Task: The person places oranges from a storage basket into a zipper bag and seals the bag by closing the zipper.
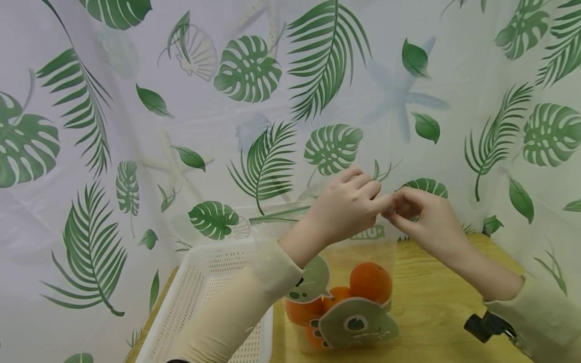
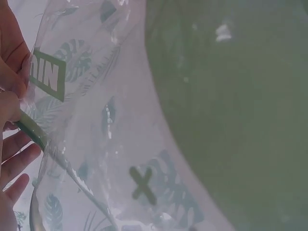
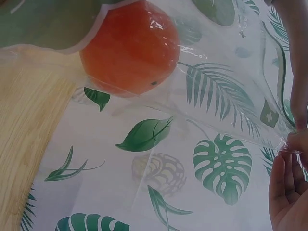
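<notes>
A clear plastic zip bag (image 1: pixel 358 322) with green cartoon prints stands on the wooden table, holding several oranges (image 1: pixel 371 282). My left hand (image 1: pixel 347 204) pinches the bag's top edge near its right corner. Right beside it, the thumb and fingers of my right hand (image 1: pixel 428 222) pinch that same corner, the two hands' fingertips touching. A green zip strip (image 2: pixel 31 130) runs along the bag's mouth in the left wrist view. The right wrist view shows one orange (image 3: pixel 132 50) through the film, and fingers gathered at the bag's corner. Behind my left hand, part of the top edge is hidden.
A white perforated plastic basket (image 1: pixel 192 282) stands left of the bag, partly behind my left forearm. The wooden table (image 1: pixel 440 312) extends to the right. A leaf-printed curtain (image 1: pixel 190 121) surrounds the table at the back and sides.
</notes>
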